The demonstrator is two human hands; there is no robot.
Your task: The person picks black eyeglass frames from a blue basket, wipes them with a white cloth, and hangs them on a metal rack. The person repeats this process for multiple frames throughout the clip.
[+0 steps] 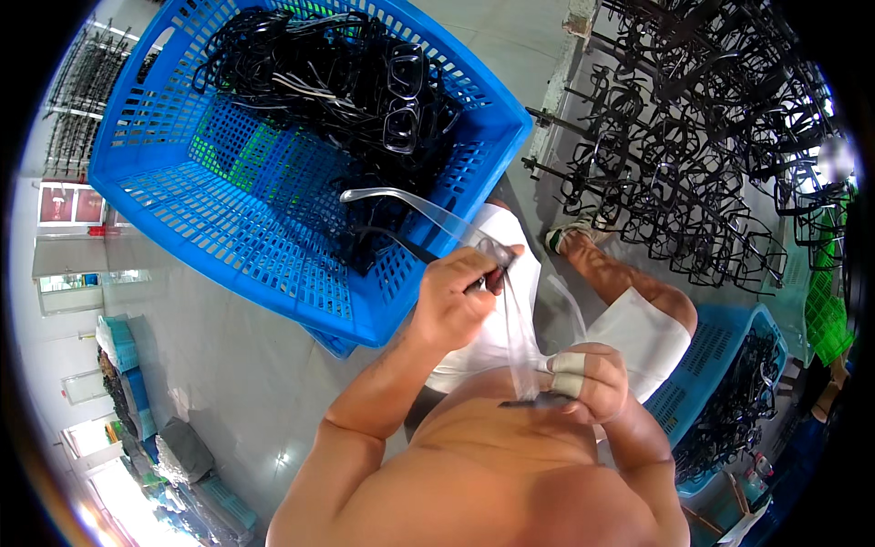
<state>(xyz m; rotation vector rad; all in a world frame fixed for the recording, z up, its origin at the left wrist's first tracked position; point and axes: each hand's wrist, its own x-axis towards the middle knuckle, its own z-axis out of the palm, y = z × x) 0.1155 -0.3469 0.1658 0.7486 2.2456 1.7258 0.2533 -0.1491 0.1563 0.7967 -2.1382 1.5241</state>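
My left hand (456, 296) is closed in a pinch on clear spectacle temples; one clear temple (415, 202) reaches up and left over the basket's near side. A dark temple (397, 239) also runs out from these fingers. My right hand (591, 376), with pale tape round some fingers, is closed near my belly on a dark, thin piece (538, 401), blurred and partly hidden. Blurred clear strips (517, 337) stretch between both hands. Beyond them, a blue plastic basket (228, 269) holds a heap of black spectacle temples and frames (310, 68). A clear-lensed pair of glasses (403, 96) lies on top.
At the right, a rack (556, 118) carries many black spectacle frames (674, 155) hung close together. Below it stands another blue basket (684, 387) with black frames inside. Grey tiled floor (228, 392) lies to the left, with bags and bins (182, 451) along the wall.
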